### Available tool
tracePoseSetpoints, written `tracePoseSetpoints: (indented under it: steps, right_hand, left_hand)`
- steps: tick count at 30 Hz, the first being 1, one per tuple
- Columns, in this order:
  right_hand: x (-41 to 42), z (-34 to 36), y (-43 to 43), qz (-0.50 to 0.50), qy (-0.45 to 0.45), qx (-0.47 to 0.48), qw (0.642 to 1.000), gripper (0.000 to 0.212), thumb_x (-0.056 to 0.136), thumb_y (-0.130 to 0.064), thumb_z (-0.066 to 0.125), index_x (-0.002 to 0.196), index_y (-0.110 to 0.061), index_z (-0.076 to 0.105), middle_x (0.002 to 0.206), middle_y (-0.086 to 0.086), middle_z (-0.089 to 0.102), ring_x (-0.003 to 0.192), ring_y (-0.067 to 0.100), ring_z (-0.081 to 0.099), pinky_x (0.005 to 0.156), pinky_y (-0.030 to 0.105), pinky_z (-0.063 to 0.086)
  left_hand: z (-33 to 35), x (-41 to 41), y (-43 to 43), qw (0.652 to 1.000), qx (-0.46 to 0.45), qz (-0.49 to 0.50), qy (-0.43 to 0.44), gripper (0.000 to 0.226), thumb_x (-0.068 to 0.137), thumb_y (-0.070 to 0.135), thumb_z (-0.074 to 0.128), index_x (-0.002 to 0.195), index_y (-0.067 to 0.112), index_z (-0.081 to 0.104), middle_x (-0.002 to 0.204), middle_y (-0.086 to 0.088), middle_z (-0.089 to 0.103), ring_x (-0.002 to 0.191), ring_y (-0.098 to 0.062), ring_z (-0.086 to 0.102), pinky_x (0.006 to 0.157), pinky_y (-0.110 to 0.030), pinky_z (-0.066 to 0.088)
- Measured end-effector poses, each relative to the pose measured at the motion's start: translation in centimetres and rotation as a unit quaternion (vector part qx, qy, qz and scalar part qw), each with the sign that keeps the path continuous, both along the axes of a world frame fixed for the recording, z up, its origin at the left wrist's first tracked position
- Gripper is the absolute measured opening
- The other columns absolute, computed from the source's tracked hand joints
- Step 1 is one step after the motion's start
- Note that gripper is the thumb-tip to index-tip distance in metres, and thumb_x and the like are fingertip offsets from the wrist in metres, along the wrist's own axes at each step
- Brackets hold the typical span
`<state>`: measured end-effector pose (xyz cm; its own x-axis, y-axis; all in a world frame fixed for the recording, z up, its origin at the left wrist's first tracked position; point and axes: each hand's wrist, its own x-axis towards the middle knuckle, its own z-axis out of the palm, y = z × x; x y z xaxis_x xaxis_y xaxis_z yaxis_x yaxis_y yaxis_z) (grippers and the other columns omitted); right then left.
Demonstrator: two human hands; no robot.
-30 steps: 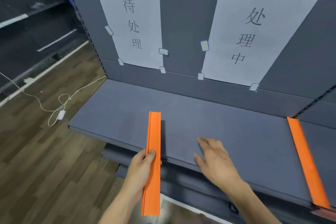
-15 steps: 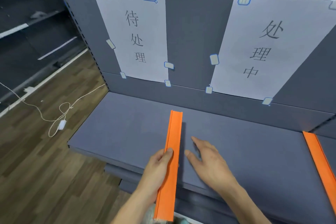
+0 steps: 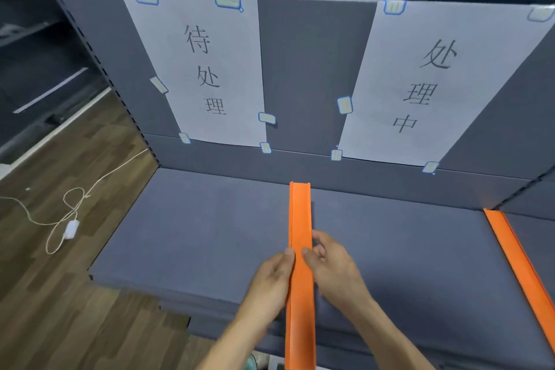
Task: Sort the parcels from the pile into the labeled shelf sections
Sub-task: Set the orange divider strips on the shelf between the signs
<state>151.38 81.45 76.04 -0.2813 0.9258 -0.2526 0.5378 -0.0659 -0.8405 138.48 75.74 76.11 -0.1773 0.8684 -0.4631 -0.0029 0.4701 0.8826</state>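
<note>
Left grip point(image 3: 270, 276), right grip point(image 3: 336, 270) pinch orange divider point(image 3: 300, 213); labels 待处理 point(image 3: 204, 69), 处理中 point(image 3: 429, 84).

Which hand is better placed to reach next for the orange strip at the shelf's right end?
Right, probably. The right hand pinches the middle strip from its right side, facing the far strip. The left hand grips the opposite edge and would have to cross over.
</note>
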Motion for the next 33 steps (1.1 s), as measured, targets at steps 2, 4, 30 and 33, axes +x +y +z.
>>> tracePoseSetpoints:
  steps: [2,4,30,33]
  right_hand:
    - [-0.6,-0.4,0.6,-0.012,-0.011,0.001,1.0,0.03,0.104,-0.025,0.051,0.132,-0.02,0.056,0.063,0.002,0.057,0.063,0.011,0.062,0.078,0.043,0.056]
    - [-1.2,-1.0,1.6,-0.019,-0.026,-0.005,0.999,0.036,0.104,-0.02,0.05,0.139,-0.012,0.054,0.059,0.001,0.051,0.059,0.011,0.058,0.078,0.04,0.055]
    - [-4.9,-6.7,3.6,0.007,-0.231,0.105,0.967,0.043,0.104,-0.015,0.045,0.146,-0.013,0.046,0.126,0.002,0.044,0.104,0.018,0.048,0.081,0.028,0.048]
    - [-4.8,-6.8,3.8,0.037,-0.256,0.125,0.958,0.035,0.104,-0.007,0.042,0.136,-0.01,0.053,0.132,0.003,0.044,0.114,0.02,0.047,0.082,0.027,0.051]
  left_hand:
    - [-0.8,-1.5,0.0,1.0,0.002,-0.009,0.014,0.04,0.11,0.037,0.041,0.079,0.018,0.056,0.055,0.006,0.05,0.045,-0.01,0.044,0.048,-0.026,0.033]
    - [-1.5,-3.2,0.1,1.0,0.01,-0.001,0.025,0.034,0.11,0.028,0.043,0.085,0.012,0.059,0.057,0.003,0.057,0.044,-0.01,0.044,0.046,-0.025,0.036]
    - [-7.7,-7.7,2.1,0.786,0.088,-0.374,0.484,0.081,0.096,0.061,0.052,0.16,0.044,0.005,0.173,0.001,0.002,0.159,-0.024,-0.011,0.125,-0.046,0.006]
    - [-7.8,-7.7,2.4,0.783,0.086,-0.381,0.484,0.079,0.098,0.061,0.05,0.16,0.046,0.004,0.173,0.001,0.0,0.159,-0.023,-0.013,0.125,-0.046,0.005]
